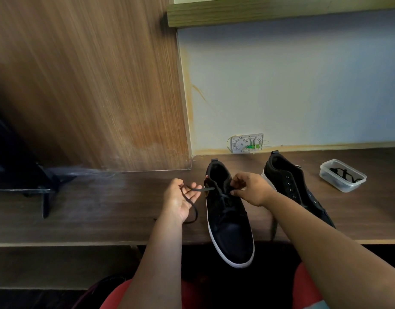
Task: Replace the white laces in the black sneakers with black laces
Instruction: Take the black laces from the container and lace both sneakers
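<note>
Near the middle of the frame, one black sneaker [229, 219] sits on the brown bench [103, 208], with its toe sticking out past the front edge. It already has a black lace [193, 202] going through its holes, almost up to the top. No white lace shows on it. So this shoe looks nearly done. It seems only the last holes or a knot are left.

To the right of it is the second sneaker [290, 186]. Its holes are empty, with no lace in them at all. This one still needs its black lace. Farther right, a clear plastic box [342, 175] holds a dark lace, which is likely the one for that shoe. I guess the task is about half done.

The left hand [181, 200] is at the left of the shoe, palm up. Its fingers are loosely curled around one end of the black lace, and the rest of that end hangs down in a loop onto the bench. The right hand [251, 189] is over the top of the shoe. Its fingers and thumb pinch the lace close to the top holes, so this grip is closed tight on the lace.
</note>
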`<state>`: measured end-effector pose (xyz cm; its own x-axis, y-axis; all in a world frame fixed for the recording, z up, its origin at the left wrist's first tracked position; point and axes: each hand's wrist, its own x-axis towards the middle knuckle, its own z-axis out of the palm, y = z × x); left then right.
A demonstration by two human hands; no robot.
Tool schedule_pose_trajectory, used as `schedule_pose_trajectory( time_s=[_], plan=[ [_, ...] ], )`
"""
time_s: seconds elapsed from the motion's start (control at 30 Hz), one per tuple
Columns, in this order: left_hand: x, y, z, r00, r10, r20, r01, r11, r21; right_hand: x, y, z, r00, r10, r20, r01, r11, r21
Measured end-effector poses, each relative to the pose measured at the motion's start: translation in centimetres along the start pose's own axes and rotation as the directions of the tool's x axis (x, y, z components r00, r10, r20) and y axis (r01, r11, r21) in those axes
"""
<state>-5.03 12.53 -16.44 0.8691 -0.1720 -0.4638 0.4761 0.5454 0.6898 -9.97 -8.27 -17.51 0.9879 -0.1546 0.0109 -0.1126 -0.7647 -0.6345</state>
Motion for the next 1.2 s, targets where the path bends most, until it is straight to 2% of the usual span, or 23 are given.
schedule_pose_trajectory(
  time_s=[0.07, 0.1, 0.13, 0.17, 0.2, 0.23, 0.27, 0.3, 0.33, 0.37, 0.4, 0.47, 0.5, 0.53, 0.67, 0.77, 0.87, 0.97, 1.03, 1.13, 1.2],
  plan=[
    [0.5, -0.3, -0.2, 0.999, 0.032, -0.031, -0.029, 0.994, 0.107, 0.0, -0.1, 0.1, 1.000, 0.002, 0.003, -0.002, 1.000, -0.029],
    [0.7, -0.5, -0.2, 0.996, 0.079, -0.034, -0.069, 0.969, 0.236, 0.0, -0.2, 0.2, 1.000, -0.006, 0.004, 0.006, 0.999, -0.045],
    [0.9, -0.9, -0.3, 0.988, 0.154, -0.015, -0.133, 0.894, 0.428, 0.0, -0.3, 0.2, 1.000, -0.016, 0.000, 0.016, 0.998, -0.060],
    [1.1, -1.3, -0.4, 0.969, 0.243, 0.045, -0.215, 0.737, 0.641, 0.0, -0.4, 0.2, 1.000, -0.025, -0.009, 0.024, 0.997, -0.071],
    [1.3, -1.8, -0.5, 0.937, 0.318, 0.143, -0.297, 0.511, 0.807, 0.0, -0.4, 0.2, 0.999, -0.025, -0.019, 0.024, 0.997, -0.069],
    [1.3, -2.3, -0.6, 0.900, 0.359, 0.248, -0.356, 0.276, 0.893, 0.1, -0.4, 0.1, 1.000, -0.015, -0.025, 0.014, 0.999, -0.052],
    [1.2, -2.8, -0.5, 0.869, 0.367, 0.331, -0.387, 0.088, 0.918, 0.1, -0.4, 0.0, 1.000, 0.002, -0.023, -0.003, 1.000, -0.029],
    [1.1, -3.2, -0.3, 0.851, 0.359, 0.383, -0.399, -0.033, 0.917, 0.2, -0.3, -0.3, 1.000, 0.014, -0.016, -0.015, 1.000, -0.016],
    [1.0, -3.7, -0.1, 0.847, 0.346, 0.404, -0.397, -0.094, 0.913, 0.2, -0.2, -0.5, 1.000, 0.018, -0.011, -0.018, 1.000, -0.017],
    [1.1, -4.0, -0.1, 0.850, 0.333, 0.408, -0.397, -0.103, 0.912, 0.3, -0.1, -0.7, 1.000, 0.016, -0.011, -0.016, 1.000, -0.023],
    [1.2, -4.2, 0.0, 0.862, 0.318, 0.393, -0.400, -0.048, 0.915, 0.3, 0.0, -0.9, 1.000, 0.012, -0.014, -0.012, 1.000, -0.024],
    [1.4, -4.1, -0.1, 0.889, 0.291, 0.353, -0.409, 0.158, 0.899, 0.2, 0.2, -1.3, 1.000, 0.003, -0.020, -0.004, 0.999, -0.036],
    [1.4, -3.8, -0.2, 0.890, 0.301, 0.342, -0.416, 0.232, 0.879, 0.2, 0.2, -1.4, 1.000, 0.003, -0.027, -0.004, 0.999, -0.051],
    [1.5, -3.4, -0.4, 0.885, 0.323, 0.336, -0.424, 0.260, 0.868, 0.2, 0.3, -1.5, 0.999, 0.009, -0.035, -0.011, 0.998, -0.068],
    [1.2, -1.9, -0.8, 0.879, 0.313, 0.360, -0.437, 0.225, 0.871, 0.2, 0.3, -1.9, 0.997, 0.033, -0.065, -0.038, 0.997, -0.071],
    [1.0, -1.3, -0.9, 0.877, 0.286, 0.387, -0.437, 0.139, 0.889, 0.2, 0.4, -2.1, 0.998, 0.054, -0.041, -0.059, 0.991, -0.119],
    [0.9, -0.7, -0.8, 0.874, 0.288, 0.392, -0.411, 0.009, 0.911, 0.2, 0.6, -2.4, 0.996, 0.072, -0.047, -0.077, 0.992, -0.097],
    [1.0, -0.8, -0.6, 0.897, 0.198, 0.395, -0.394, -0.049, 0.918, 0.0, 0.8, -2.5, 0.996, 0.081, -0.047, -0.085, 0.992, -0.089],
    [1.2, -1.5, 0.0, 0.899, 0.178, 0.399, -0.403, -0.018, 0.915, 0.0, 1.0, -2.2, 0.996, 0.069, -0.049, -0.073, 0.994, -0.078],
    [1.1, -2.7, 1.2, 0.902, 0.195, 0.386, -0.408, 0.090, 0.909, 0.0, 0.6, -1.4, 0.983, -0.069, -0.172, 0.050, 0.992, -0.112],
    [1.2, -3.3, 1.9, 0.910, 0.207, 0.360, -0.392, 0.143, 0.909, -0.2, -0.5, -0.9, 0.972, -0.146, -0.187, 0.122, 0.984, -0.133]
  ],
)
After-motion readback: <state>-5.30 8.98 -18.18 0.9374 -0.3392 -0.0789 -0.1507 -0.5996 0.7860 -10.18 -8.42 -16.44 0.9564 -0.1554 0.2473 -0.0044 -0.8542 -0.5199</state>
